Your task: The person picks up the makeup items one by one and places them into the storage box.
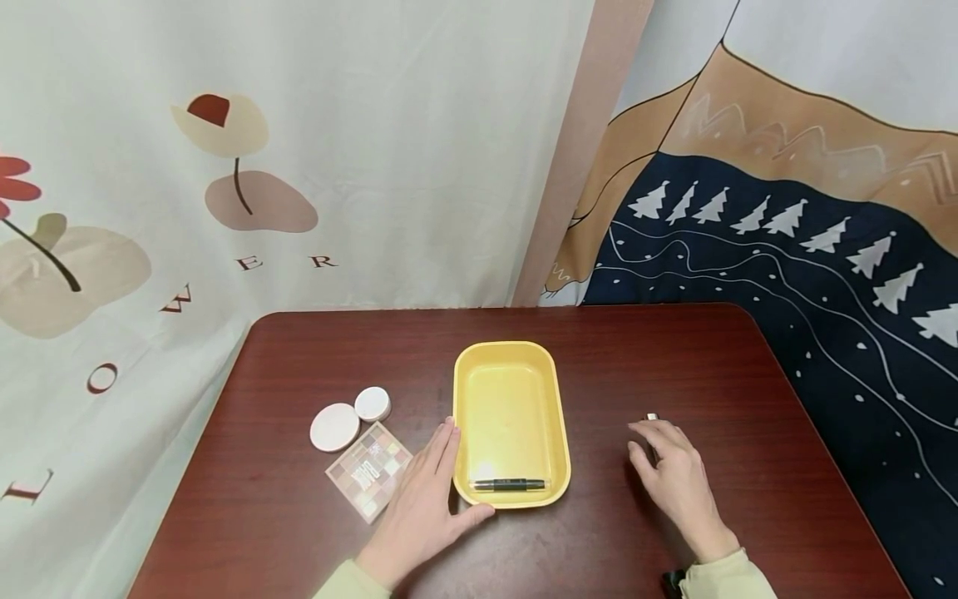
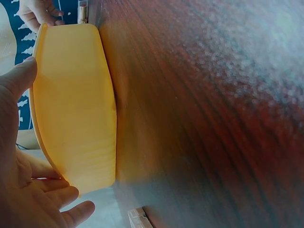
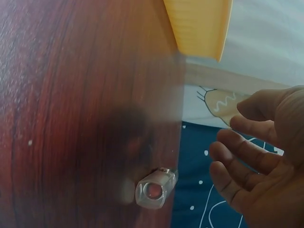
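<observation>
My left hand [image 1: 422, 499] rests on the near left corner of a yellow tray [image 1: 512, 349], fingers straight along its side and thumb at the near rim. Inside the tray, along the near end, lies a slim black pen-like stick [image 1: 511, 485] with pale ends. Over on the right, my right hand [image 1: 676, 478] hovers with loosely bent fingers and grips nothing. Below it on the table is a small clear-walled tube [image 3: 156, 187], reddish inside, that looks like a lipstick; the hand hides most of it in the head view.
Left of the tray lie a checkered makeup palette [image 1: 370, 470], a larger round white case [image 1: 334, 428] and a smaller round white jar [image 1: 372, 404]. They sit on a dark red wooden table [image 1: 599, 341]. Printed curtains [image 1: 419, 166] hang behind it.
</observation>
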Tool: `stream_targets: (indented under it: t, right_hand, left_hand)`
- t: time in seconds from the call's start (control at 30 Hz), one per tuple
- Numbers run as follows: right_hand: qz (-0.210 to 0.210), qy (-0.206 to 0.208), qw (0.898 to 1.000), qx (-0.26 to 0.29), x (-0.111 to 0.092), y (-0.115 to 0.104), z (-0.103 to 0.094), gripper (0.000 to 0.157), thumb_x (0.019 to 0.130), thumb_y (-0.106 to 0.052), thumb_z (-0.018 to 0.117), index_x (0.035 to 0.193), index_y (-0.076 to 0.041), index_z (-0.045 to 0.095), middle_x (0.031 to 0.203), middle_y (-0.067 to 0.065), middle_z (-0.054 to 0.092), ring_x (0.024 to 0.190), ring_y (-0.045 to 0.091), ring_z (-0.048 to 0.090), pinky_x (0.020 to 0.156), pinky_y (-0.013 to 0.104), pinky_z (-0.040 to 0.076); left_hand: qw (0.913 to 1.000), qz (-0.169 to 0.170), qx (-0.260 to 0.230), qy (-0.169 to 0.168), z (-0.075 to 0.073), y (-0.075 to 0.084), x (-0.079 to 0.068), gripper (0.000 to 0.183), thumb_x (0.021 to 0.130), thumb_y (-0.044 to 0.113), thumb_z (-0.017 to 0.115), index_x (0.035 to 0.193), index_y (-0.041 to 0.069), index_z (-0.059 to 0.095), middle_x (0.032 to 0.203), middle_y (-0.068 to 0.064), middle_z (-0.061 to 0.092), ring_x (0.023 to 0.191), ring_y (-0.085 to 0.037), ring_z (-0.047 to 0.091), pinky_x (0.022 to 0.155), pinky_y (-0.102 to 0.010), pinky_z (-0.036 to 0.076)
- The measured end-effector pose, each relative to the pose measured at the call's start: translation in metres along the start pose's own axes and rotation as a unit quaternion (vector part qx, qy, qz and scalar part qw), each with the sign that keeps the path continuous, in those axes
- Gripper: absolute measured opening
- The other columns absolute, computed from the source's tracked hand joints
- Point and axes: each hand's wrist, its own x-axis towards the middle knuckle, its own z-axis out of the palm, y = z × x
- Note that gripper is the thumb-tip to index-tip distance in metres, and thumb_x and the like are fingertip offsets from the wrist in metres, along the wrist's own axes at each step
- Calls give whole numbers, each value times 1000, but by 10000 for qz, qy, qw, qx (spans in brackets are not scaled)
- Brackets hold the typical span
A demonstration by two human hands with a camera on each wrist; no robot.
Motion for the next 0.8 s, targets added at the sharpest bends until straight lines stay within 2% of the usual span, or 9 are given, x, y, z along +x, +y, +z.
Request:
stream_targets:
  t: [0.1,0.27,0.5,0.8]
  right_hand:
    - [49,25,10000,-77,0,2,-1,28,75,7,78,102,0,78,100,11,73,80,18,59,66,28,46]
    - [11,107,9999,-97,-1,6,0,27,74,7,77,100,1,77,98,13,73,81,23,61,64,33,48]
    - [127,161,9997,-120,-3,11,2,28,73,7,77,101,2,77,100,18,72,90,33,66,72,44,49]
    - [363,242,9987,-260,-6,14,3,31,71,7,78,101,2,77,99,16,72,90,36,66,72,50,49]
  left_hand:
    - [10000,14,15,16,1,0,0,113,83,78,64,161,2,32,168,-13,29,151,-31,37,115,-54,39]
    - [10000,-4,20,-2,2,-1,0,113,83,79,63,161,2,32,168,-13,30,151,-31,37,116,-54,39]
    - [9999,47,51,80,3,-2,0,113,83,79,64,160,2,33,168,-13,30,150,-31,38,114,-54,40]
    - [10000,16,-12,93,3,-1,0,111,84,77,64,159,1,35,168,-13,30,150,-32,38,114,-55,40]
